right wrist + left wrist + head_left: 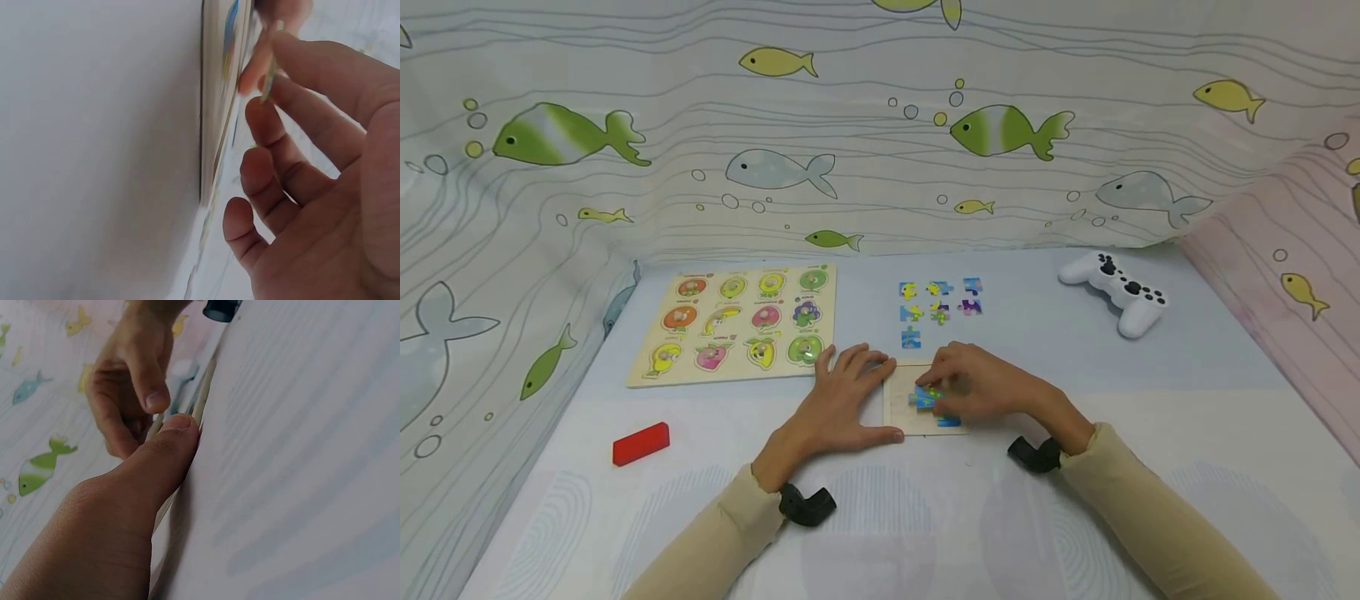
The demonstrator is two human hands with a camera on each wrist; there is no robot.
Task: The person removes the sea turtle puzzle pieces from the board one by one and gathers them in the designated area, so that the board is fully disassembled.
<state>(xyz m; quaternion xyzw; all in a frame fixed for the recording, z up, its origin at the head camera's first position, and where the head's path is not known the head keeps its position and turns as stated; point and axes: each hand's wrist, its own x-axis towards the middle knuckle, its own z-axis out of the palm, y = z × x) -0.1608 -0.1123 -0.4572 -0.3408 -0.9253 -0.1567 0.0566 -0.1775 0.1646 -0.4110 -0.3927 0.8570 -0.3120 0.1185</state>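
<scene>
A small wooden puzzle board [898, 417] lies on the table, with several joined blue jigsaw pieces [927, 398] on it. At its left side, my left hand [842, 404] holds the board between the thumb at the near edge and the index finger at the far edge. In the left wrist view, the left thumb [169, 450] presses the board's rim. Above the board's right part, my right hand [981, 382] pinches a thin jigsaw piece [271, 69] between thumb and fingertips. The right wrist view shows that piece edge-on, so its picture is hidden.
Several loose jigsaw pieces [911, 337] lie behind the board. A wooden fruit puzzle [741, 333] sits at the back left, near the left fingers. A red block [641, 443] lies at the left, and a white game controller [1116, 287] at the back right.
</scene>
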